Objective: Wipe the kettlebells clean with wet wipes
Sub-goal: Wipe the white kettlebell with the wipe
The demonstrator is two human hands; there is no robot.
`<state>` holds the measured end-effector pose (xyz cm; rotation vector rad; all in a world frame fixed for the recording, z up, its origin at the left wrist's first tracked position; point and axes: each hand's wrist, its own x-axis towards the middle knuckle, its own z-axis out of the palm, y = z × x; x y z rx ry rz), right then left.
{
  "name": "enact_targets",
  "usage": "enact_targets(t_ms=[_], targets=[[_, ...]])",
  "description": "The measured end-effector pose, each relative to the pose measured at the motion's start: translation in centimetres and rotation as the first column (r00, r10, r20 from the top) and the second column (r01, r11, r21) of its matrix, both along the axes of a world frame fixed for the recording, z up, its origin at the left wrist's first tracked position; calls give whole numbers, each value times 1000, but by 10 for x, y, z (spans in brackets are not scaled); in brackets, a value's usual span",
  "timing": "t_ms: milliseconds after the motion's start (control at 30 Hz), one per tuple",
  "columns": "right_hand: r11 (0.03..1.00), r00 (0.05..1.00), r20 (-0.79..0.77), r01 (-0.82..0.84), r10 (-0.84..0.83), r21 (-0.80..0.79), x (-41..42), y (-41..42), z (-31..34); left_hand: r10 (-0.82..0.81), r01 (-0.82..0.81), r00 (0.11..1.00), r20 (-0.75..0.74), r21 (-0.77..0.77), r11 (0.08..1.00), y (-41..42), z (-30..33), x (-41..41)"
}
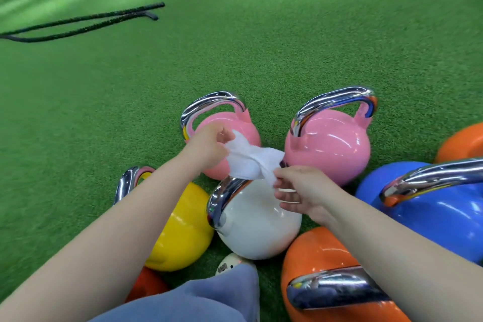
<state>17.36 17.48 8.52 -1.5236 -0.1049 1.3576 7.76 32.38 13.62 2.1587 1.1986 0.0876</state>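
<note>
A person crouches over a cluster of kettlebells on green turf. The left hand and the right hand hold a white wet wipe stretched between them, above the chrome handle of the white kettlebell. The left hand's fingers are curled and pinch the wipe's far left end; the right hand pinches the near right end between thumb and forefinger, its other fingers loosely curled below. The wipe is twisted in the middle and hangs just over the white kettlebell's handle; whether it touches the handle cannot be told.

The white kettlebell sits in the middle of the group. A yellow kettlebell stands just to its left, touching it or nearly so. Two pink kettlebells stand behind it: the left pink kettlebell, partly hidden by the left hand, and the right pink kettlebell. A blue kettlebell is at the right, and an orange kettlebell lies in the near right foreground under the right forearm. A black rope lies well apart on the turf at the upper left.
</note>
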Motion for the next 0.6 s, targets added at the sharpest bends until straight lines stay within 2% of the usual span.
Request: enact_targets(t_ms=[67, 133, 200, 267, 300, 333, 400, 467, 600], targets=[[999, 998, 47, 35, -34, -4, -2, 0, 0, -65, 107, 985, -161, 272, 956, -1, 5, 6], [993, 990, 83, 117, -115, -14, -2, 0, 0, -106, 197, 967, -232, 413, 889, -14, 14, 20], [979, 977, 78, 203, -200, -25, 1, 0, -3, -118, 326, 871, -476, 381, 865, -26, 23, 30], [971, 970, 62, 238, -236, -36, 3, -1, -4, -141, 365, 767, -626, 244, 898, -32, 24, 27], [970, 970, 59, 240, -238, -39, 5, -1, -5, -163, 358, 757, -633, 194, 913, -32, 21, 23], [971, 971, 61, 235, -232, -39, 6, -2, -5, -182, 342, 783, -594, 166, 925, -32, 18, 19], [981, 980, 76, 188, -185, -45, 5, -2, -5, -193, 282, 892, -409, 168, 945, -32, 12, 11], [991, 990, 95, 114, -108, -67, 4, -3, -5, -168, 233, 938, -304, 193, 953, -28, 15, 7], [991, 989, 112, -87, 98, -97, -1, -5, -3, -148, 293, 845, -513, 212, 932, -22, 31, 0]])
